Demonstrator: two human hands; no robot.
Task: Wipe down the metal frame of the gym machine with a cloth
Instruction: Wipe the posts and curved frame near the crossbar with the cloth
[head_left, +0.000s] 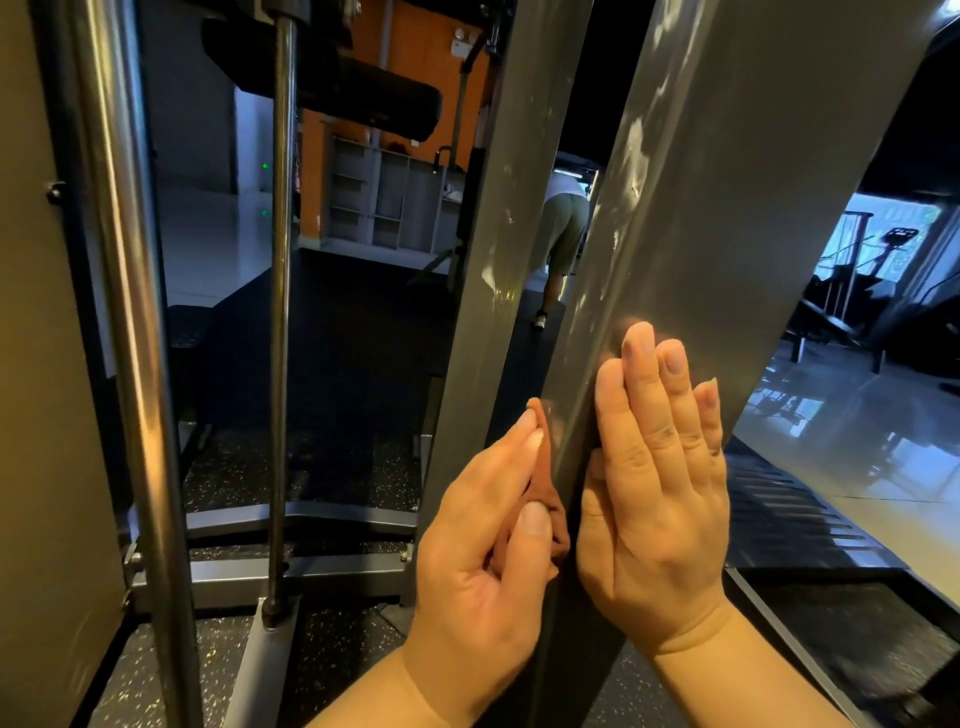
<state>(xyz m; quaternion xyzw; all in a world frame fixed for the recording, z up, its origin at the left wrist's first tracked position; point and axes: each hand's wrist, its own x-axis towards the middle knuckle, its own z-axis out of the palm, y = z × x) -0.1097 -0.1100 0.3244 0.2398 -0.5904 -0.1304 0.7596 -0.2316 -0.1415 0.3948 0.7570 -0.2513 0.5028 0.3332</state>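
**Both hands on the grey upright**

Closest to us, our left hand (483, 545) is pinching a rust-brown cloth (548, 501), bunched between thumb and curled fingers, and is holding it against the left edge of the metal frame (717, 208), low on the wide grey upright. A tip of the cloth is sticking up above the forefinger and touching the metal. Just across that edge, our right hand (654, 493) is lying flat on the broad face of the same upright, fingers straight and close together, pointing up, gripping nothing.

Beside the frame on the left, a second, narrower grey post (493, 234) is rising at a slight lean. Further left, a thin chrome guide rod (283, 312) is standing upright and meeting the machine's base bar, and a thicker polished tube (130, 312) is running along a tan panel (31, 364). Speckled black rubber flooring (332, 467) is spreading beneath.

Beyond, a black padded roller (363, 98) is hanging above. Farther back, a person (563, 234) in light shorts is bending over, near grey shelving (384, 202) against an orange wall (431, 52).
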